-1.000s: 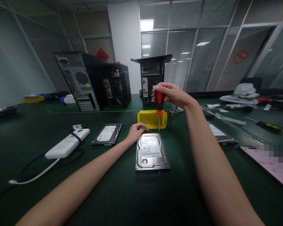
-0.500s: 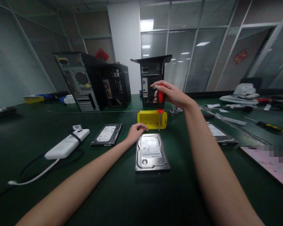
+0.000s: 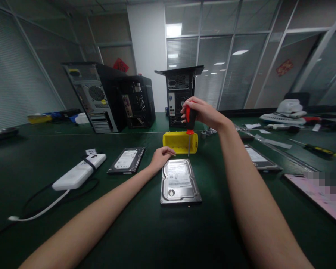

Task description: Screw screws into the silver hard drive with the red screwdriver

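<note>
Dim, cool-toned indoor scene. A bright rectangular light [image 3: 174, 30] glows in the far glass partition [image 3: 215, 48], smaller ones to its right. The silver hard disk drive [image 3: 180, 181] has a pale sheen; the near tabletop [image 3: 184, 239] is dark. Wide-angle distortion stretches the sides. Pixelation partly covers a pink panel [image 3: 305, 186], right.

A white pillar [image 3: 147, 41] stands beside glass partitions [image 3: 214, 67] reflecting ceiling lights [image 3: 174, 30].
</note>
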Demonstrator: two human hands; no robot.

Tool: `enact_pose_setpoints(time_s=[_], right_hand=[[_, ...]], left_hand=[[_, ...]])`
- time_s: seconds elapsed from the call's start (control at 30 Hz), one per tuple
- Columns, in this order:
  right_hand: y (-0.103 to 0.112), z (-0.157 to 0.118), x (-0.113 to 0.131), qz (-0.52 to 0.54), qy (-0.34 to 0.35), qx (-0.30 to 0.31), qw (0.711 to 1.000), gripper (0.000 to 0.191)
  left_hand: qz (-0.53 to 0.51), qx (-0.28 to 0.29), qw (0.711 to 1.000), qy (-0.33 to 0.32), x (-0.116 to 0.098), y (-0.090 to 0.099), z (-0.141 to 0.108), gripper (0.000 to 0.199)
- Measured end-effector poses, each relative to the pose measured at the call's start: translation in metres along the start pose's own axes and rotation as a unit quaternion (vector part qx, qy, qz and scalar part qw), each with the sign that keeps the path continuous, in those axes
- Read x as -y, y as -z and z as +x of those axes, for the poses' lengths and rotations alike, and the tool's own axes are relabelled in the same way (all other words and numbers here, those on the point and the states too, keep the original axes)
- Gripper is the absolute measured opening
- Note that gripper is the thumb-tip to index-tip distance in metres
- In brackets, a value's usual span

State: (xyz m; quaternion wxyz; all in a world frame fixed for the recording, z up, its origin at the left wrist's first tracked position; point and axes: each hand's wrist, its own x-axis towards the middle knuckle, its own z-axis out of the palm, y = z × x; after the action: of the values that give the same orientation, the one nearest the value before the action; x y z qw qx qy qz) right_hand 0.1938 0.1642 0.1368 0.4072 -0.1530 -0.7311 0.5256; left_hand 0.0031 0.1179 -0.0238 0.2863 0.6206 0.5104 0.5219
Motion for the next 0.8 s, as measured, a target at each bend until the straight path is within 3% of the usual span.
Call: enact_pose_setpoints(time_s=[0.27,0.43,0.6,0.8], right_hand=[[0.0016,0.0002,-0.0036,-0.063,0.016,-0.014,0.998,0.019],[-0.0009,-0.0023,-0.0007,-0.097,0.027,-0.030,0.994,0.044],[-0.0025,-0.0040,0.0034,-0.116,0.024,-0.032,0.992,0.020],[-0.0022,-0.0032,0.0045,-0.086,0.035,0.004,0.996,0.017]], left_hand=[[-0.001,0.002,1.000,0.001,-0.0001,0.0001,-0.0001,0.019],[-0.003,0.001,1.000,0.002,-0.0010,-0.0005,-0.0001,0.018],[-0.004,0.000,1.000,0.003,-0.0018,-0.0014,-0.0001,0.019],[-0.003,-0.001,1.000,0.002,-0.0017,-0.0010,-0.0006,0.019]])
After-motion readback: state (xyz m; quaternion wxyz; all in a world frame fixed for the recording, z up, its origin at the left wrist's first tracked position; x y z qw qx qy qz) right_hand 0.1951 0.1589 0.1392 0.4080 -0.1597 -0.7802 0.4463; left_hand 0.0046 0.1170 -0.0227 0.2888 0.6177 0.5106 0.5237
